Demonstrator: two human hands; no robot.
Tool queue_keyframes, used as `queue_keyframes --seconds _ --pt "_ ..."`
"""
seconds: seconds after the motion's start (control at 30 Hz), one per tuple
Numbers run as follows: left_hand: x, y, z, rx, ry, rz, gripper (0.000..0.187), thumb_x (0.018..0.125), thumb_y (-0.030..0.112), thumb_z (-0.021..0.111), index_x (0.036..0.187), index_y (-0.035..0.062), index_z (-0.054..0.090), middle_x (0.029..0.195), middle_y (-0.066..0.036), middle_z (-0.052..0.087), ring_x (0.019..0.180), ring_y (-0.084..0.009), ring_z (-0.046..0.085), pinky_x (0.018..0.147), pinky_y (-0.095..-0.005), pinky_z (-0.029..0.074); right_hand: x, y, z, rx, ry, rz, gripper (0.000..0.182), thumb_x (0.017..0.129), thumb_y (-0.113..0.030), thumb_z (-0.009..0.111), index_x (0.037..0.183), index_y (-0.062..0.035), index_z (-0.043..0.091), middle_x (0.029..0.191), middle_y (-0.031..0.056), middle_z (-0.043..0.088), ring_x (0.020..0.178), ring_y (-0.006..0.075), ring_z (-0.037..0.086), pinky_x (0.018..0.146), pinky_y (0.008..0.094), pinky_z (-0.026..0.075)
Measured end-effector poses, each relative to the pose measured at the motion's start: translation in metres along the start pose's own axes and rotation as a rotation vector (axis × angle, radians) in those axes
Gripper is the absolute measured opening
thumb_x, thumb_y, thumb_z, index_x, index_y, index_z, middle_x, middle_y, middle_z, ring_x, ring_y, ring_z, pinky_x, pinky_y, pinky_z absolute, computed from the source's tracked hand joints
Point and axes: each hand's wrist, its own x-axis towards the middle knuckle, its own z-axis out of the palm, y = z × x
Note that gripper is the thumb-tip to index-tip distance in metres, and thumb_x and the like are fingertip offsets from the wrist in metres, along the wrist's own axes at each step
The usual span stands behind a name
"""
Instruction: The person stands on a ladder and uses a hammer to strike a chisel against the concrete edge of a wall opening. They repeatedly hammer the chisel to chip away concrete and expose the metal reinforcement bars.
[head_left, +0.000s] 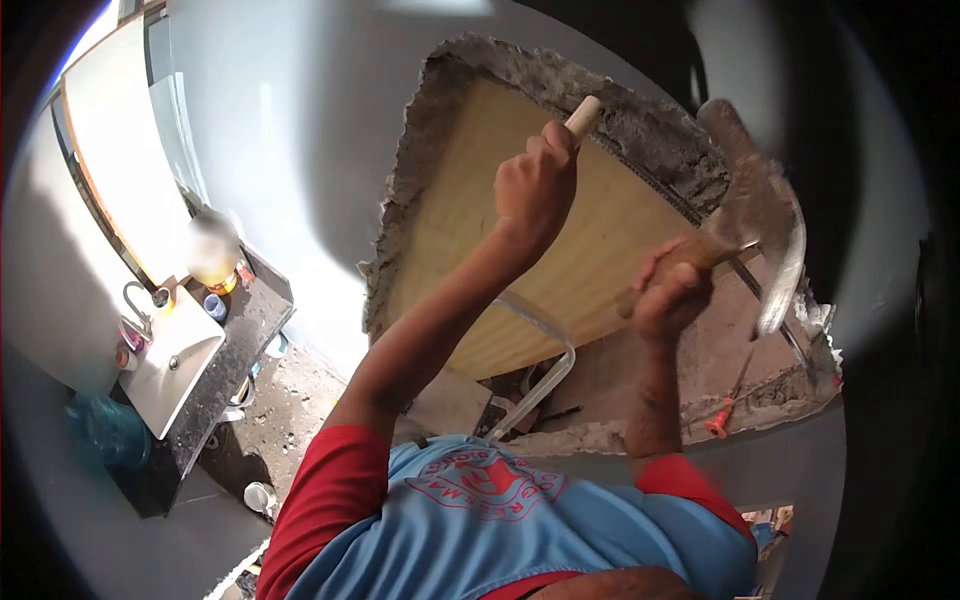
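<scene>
My left hand is closed around a pale wooden handle; whatever is at its other end is hidden. My right hand grips the wooden handle of what looks like a trowel. Its broad, curved metal blade is smeared by motion and lies close to the right side of a rough-edged wall opening. Grey mortar lines the opening's upper edge, and a yellowish wooden board covers much of its inside. Below my right hand, an orange-handled screwdriver rests at the lower rim.
A pale bent tube stands before my chest. On the left, a white sink is set in a dark counter with a yellow container, a blue cup and a large teal bottle. Debris litters the floor.
</scene>
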Motion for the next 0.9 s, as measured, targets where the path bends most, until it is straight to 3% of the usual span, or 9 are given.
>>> queue_keyframes --seconds 0.1,0.2,0.3,0.4,0.43,0.57,0.67,0.77,0.9 --pt "0.006 0.001 -0.008 -0.021 -0.035 -0.036 0.027 0.096 0.028 0.055 0.079 0.0078 0.047 0.06 -0.009 0.059 0.047 -0.0263 0.063 0.041 -0.038 0.05 -0.008 0.058 0.022 -0.265 -0.013 -0.143 0.043 0.1 -0.042 0.044 0.078 -0.0054 0.049 0.057 0.0006 0.048 0.048 0.0103 0.05 0.044 0.0264 0.039" --pt "0.007 0.0 -0.011 -0.018 -0.073 -0.042 0.026 0.095 0.027 0.055 0.079 0.0074 0.047 0.061 -0.01 0.061 0.048 -0.0267 0.064 0.042 -0.0379 0.05 0.004 0.045 0.03 -0.171 -0.092 0.179 0.04 0.101 -0.039 0.045 0.081 -0.0047 0.049 0.057 0.0014 0.047 0.048 0.011 0.049 0.043 0.0264 0.039" --pt "0.01 -0.004 -0.016 -0.095 -0.1 -0.057 0.03 0.096 0.029 0.055 0.082 0.0043 0.047 0.06 -0.016 0.061 0.052 -0.035 0.064 0.044 -0.0435 0.05 0.0 0.022 0.026 -0.019 -0.027 0.369 0.059 0.094 -0.065 0.039 0.085 -0.007 0.047 0.056 -0.0009 0.042 0.048 0.0129 0.046 0.043 0.025 0.038" --pt "0.014 -0.003 -0.021 -0.112 -0.155 -0.078 0.031 0.097 0.03 0.054 0.082 0.0037 0.046 0.062 -0.018 0.062 0.054 -0.0368 0.064 0.046 -0.0447 0.05 -0.014 0.051 0.034 0.237 0.128 0.056 0.064 0.09 -0.07 0.043 0.085 -0.0063 0.047 0.056 -0.0005 0.044 0.047 0.0146 0.046 0.044 0.0277 0.039" --pt "0.013 -0.004 -0.021 -0.108 -0.135 -0.058 0.028 0.096 0.028 0.054 0.082 0.0039 0.047 0.062 -0.017 0.062 0.054 -0.0358 0.065 0.046 -0.0442 0.051 -0.02 0.089 0.029 -0.268 -0.062 0.013 0.058 0.094 -0.062 0.045 0.084 -0.0051 0.048 0.056 0.0003 0.046 0.048 0.0147 0.048 0.045 0.0292 0.04" --pt "0.016 -0.004 -0.029 -0.132 -0.2 -0.085 0.026 0.096 0.026 0.054 0.085 0.0033 0.049 0.065 -0.018 0.064 0.059 -0.0359 0.067 0.051 -0.0448 0.052 0.006 0.035 0.035 -0.114 -0.156 0.241 0.041 0.1 -0.042 0.046 0.082 -0.0044 0.049 0.057 0.0011 0.048 0.047 0.0122 0.048 0.044 0.0259 0.038" --pt "0.02 -0.003 -0.037 -0.109 -0.254 -0.116 0.026 0.096 0.027 0.053 0.087 0.0029 0.05 0.067 -0.019 0.066 0.061 -0.0369 0.067 0.053 -0.0463 0.053 -0.005 0.014 0.028 0.135 0.027 0.056 0.057 0.098 -0.058 0.035 0.082 -0.0052 0.049 0.057 0.0031 0.048 0.047 0.0103 0.046 0.042 0.0243 0.036" --pt "0.019 -0.004 -0.037 -0.126 -0.252 -0.103 0.026 0.096 0.027 0.053 0.087 0.0027 0.051 0.067 -0.02 0.066 0.061 -0.0372 0.067 0.055 -0.0464 0.053 -0.009 0.035 0.05 0.189 0.202 -0.067 0.043 0.099 -0.043 0.046 0.077 -0.0059 0.05 0.056 0.003 0.046 0.048 0.0141 0.048 0.046 0.0288 0.04" --pt "0.021 -0.007 -0.039 -0.119 -0.301 -0.118 0.028 0.096 0.028 0.053 0.089 0.001 0.052 0.07 -0.022 0.066 0.067 -0.0404 0.067 0.059 -0.0483 0.053 -0.001 0.03 0.055 -0.008 0.016 0.323 0.047 0.101 -0.046 0.04 0.083 -0.0044 0.051 0.057 0.0063 0.048 0.049 0.0173 0.05 0.046 0.0326 0.039"
